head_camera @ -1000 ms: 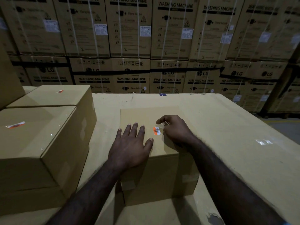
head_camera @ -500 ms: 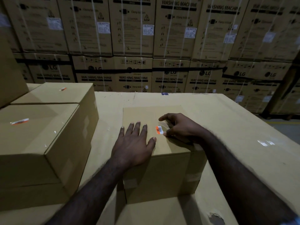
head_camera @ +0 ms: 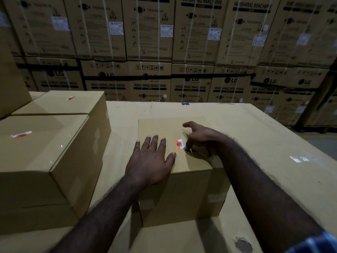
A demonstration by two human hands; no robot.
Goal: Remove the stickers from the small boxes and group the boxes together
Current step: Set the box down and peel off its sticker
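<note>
Right hand point(head_camera: 202, 138) shifted right — sticker point(head_camera: 179, 144) beside thumb.

– That sticker point(head_camera: 179, 144) just left of the right hand's fingertips point(head_camera: 186, 148)?
– Orange, with a white patch carrying a black barcode.
– And the small box point(head_camera: 182, 190) under the fingers?
– Plain tan cardboard. The sleeve point(head_camera: 315, 243) is blue with pale stripes; the big cartons point(head_camera: 149, 33) carry black print and white labels.

Dim warehouse light, glare on the tabletop point(head_camera: 299, 158) at right (slight blur), wide-angle bending at the edges.
</note>
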